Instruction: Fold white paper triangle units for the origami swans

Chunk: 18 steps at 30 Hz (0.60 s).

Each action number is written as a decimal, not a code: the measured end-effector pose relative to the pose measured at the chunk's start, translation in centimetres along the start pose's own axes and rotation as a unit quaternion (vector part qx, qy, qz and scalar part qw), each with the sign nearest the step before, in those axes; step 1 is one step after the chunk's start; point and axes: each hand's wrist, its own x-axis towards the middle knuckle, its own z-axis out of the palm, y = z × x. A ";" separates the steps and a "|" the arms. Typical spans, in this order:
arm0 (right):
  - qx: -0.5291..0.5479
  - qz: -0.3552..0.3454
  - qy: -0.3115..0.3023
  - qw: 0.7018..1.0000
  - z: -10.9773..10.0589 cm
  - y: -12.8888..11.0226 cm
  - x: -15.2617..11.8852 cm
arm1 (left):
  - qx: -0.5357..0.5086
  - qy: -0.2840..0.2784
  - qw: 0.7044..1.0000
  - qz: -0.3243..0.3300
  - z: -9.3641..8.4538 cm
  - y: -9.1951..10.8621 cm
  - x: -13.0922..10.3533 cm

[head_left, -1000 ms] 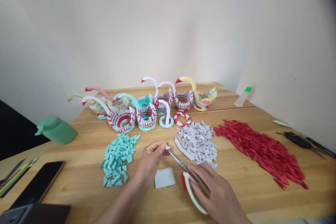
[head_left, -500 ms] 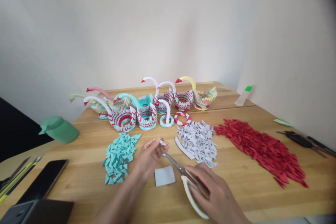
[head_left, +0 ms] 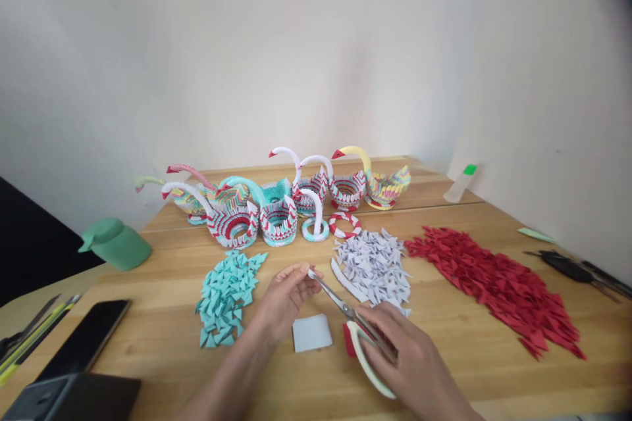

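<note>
My left hand (head_left: 291, 296) pinches a small white paper piece (head_left: 311, 273) between thumb and fingers. Wrapped round the handles of the scissors (head_left: 347, 310) is my right hand (head_left: 407, 348); the blade tips reach the white piece. Below my left hand lies a white paper rectangle (head_left: 312, 333). A red paper piece (head_left: 349, 340) shows partly behind the scissors. Turquoise folded triangles (head_left: 224, 296) are heaped to the left, white ones (head_left: 375, 266) to the right, beside a curved white strip (head_left: 347, 281). Red triangles (head_left: 494, 283) spread farther right.
Several paper swans (head_left: 232, 223) stand at the back, near a red-and-white ring (head_left: 344, 225). At left are a green container (head_left: 116, 245), a phone (head_left: 83, 339) and a black box (head_left: 74, 398). Dark tools (head_left: 567, 266) and a glue bottle (head_left: 460, 184) sit at right.
The scissor tips have moved up to the white piece, which sits slightly farther right in my left hand. More of the red paper now shows, and the view has shifted slightly.
</note>
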 end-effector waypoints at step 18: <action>-0.082 0.092 0.106 0.987 -4.6 6.7 -3.1 | -0.012 0.047 0.998 0.032 -0.3 0.5 0.4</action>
